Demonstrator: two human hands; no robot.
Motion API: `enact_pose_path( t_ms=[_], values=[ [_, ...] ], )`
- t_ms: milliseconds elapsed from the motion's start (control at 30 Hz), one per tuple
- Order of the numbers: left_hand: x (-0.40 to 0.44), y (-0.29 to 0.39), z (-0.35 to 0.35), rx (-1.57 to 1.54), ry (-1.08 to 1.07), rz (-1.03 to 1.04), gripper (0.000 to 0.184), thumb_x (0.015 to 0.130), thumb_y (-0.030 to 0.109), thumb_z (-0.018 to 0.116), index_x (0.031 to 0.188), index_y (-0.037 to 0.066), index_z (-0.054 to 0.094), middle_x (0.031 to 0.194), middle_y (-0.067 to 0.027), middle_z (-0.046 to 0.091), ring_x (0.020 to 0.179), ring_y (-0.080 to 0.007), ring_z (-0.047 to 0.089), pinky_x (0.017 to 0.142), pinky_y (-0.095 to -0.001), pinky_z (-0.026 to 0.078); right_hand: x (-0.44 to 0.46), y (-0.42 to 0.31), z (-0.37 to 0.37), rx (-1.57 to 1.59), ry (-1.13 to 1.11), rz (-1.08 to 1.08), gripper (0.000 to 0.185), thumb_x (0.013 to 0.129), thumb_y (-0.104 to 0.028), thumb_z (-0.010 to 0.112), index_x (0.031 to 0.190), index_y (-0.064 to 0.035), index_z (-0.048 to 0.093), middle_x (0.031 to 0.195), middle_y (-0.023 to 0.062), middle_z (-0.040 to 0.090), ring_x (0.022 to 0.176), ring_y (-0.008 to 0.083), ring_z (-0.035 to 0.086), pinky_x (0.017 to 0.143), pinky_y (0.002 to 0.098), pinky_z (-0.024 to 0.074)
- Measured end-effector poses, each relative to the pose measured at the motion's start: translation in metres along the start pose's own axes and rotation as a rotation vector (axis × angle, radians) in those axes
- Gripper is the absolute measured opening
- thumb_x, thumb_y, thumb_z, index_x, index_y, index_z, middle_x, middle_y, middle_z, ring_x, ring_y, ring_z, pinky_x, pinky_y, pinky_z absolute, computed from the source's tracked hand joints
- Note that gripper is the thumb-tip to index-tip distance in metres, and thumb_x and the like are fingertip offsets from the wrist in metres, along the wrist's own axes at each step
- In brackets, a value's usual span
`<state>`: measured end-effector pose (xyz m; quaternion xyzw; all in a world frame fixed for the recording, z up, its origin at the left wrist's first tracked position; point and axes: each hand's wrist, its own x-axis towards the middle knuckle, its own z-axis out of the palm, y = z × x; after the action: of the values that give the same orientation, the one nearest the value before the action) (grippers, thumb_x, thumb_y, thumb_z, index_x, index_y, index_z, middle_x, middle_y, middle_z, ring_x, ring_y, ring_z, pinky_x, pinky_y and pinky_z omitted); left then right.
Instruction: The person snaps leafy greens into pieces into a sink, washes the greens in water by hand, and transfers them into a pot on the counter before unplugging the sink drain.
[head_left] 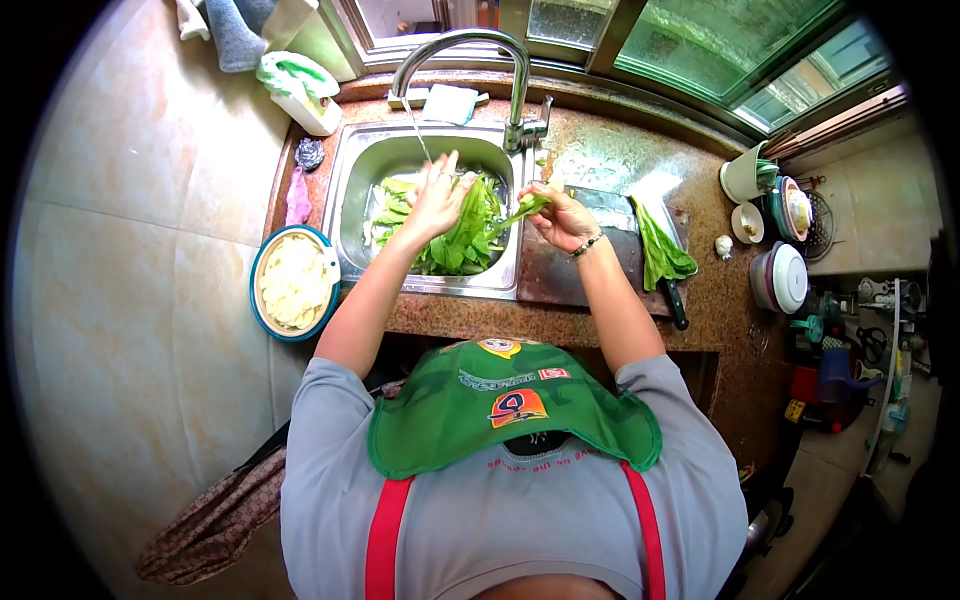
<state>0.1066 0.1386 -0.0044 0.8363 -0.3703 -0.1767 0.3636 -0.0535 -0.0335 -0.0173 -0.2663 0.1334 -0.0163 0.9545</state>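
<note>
The sink (440,286) holds a heap of greens (455,262), and a board (565,278) lies against its right side. To rinse well here, I would keep the work over the sink so that drips stay off the board (a knife (678,305) lies there, beside another green bunch (657,240)). The tap (518,90) is running, its spout over the sink's left half, so the leaf (470,228) would probably wash better if brought leftward into the flow. Spreading it and rubbing toward the stem, where grit tends to lodge, should clean it without tearing.

The left hand (436,198) hangs over the greens with its fingers extended and fairly straight, the thumb apart from them. It grips nothing that I can see; whether it touches the leaf, I cannot tell. The right hand (562,217), at the sink's right rim, is closed to a narrow pinch on the leaf's stem end (532,204). The thin stream (419,136) comes down at the left fingertips, apart from that pinch.
</note>
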Motion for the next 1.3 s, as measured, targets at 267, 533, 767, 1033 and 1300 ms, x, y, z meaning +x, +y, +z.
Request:
enact_pose_path(
  t_ms=[267, 533, 767, 1033, 1300],
  values=[
    [-0.026, 0.034, 0.004, -0.184, -0.375, 0.085, 0.03, 0.093, 0.025, 0.052, 0.108, 0.003, 0.066, 0.073, -0.0069, 0.062, 0.065, -0.0111, 0.053, 0.065, -0.0269, 0.045, 0.014, 0.009, 0.004, -0.144, 0.155, -0.002, 0.017, 0.086, -0.015, 0.067, 0.097, -0.0012, 0.066, 0.088, 0.0044, 0.066, 0.072, 0.0094, 0.061, 0.057, 0.0182, 0.049],
    [-0.027, 0.007, 0.029, -0.203, -0.21, -0.059, 0.025, 0.091, 0.017, 0.047, 0.088, 0.003, 0.067, 0.065, -0.0055, 0.058, 0.061, -0.0116, 0.053, 0.057, -0.0276, 0.041, 0.011, 0.029, 0.031, -1.187, 0.358, -0.627, 0.013, 0.081, -0.013, 0.071, 0.087, -0.002, 0.067, 0.082, 0.008, 0.061, 0.069, 0.0164, 0.061, 0.06, 0.0266, 0.0489],
    [0.004, -0.097, 0.041, -0.355, 0.181, -0.518, 0.078, 0.089, 0.031, 0.057, 0.145, -0.005, 0.016, 0.148, -0.0262, 0.025, 0.139, -0.03, 0.023, 0.113, -0.0368, 0.019, 0.024, 0.032, 0.023, -1.807, 0.326, -0.624, 0.05, 0.073, -0.025, 0.079, 0.113, 0.0009, 0.06, 0.112, 0.0184, 0.054, 0.1, 0.0307, 0.058, 0.089, 0.0362, 0.0483],
    [-0.019, -0.107, 0.014, -0.562, 0.006, -0.627, 0.069, 0.083, 0.021, 0.063, 0.14, -0.004, 0.033, 0.142, -0.0224, 0.038, 0.132, -0.028, 0.037, 0.107, -0.0351, 0.029, -0.012, -0.029, -0.062, -2.051, 0.934, -0.478, 0.018, 0.076, -0.015, 0.062, 0.082, 0.0004, 0.066, 0.088, 0.0204, 0.064, 0.088, 0.0359, 0.061, 0.081, 0.0426, 0.0491],
    [-0.017, -0.078, 0.037, -0.531, -0.131, -0.457, 0.035, 0.084, 0.02, 0.066, 0.113, 0.0, 0.064, 0.111, -0.0124, 0.066, 0.105, -0.0192, 0.058, 0.094, -0.0309, 0.041, -0.062, -0.089, -0.136, -2.144, 1.248, 0.115, 0.023, 0.074, -0.016, 0.061, 0.093, -0.0055, 0.068, 0.097, 0.0148, 0.068, 0.097, 0.0324, 0.062, 0.083, 0.0447, 0.0461]
  ],
)
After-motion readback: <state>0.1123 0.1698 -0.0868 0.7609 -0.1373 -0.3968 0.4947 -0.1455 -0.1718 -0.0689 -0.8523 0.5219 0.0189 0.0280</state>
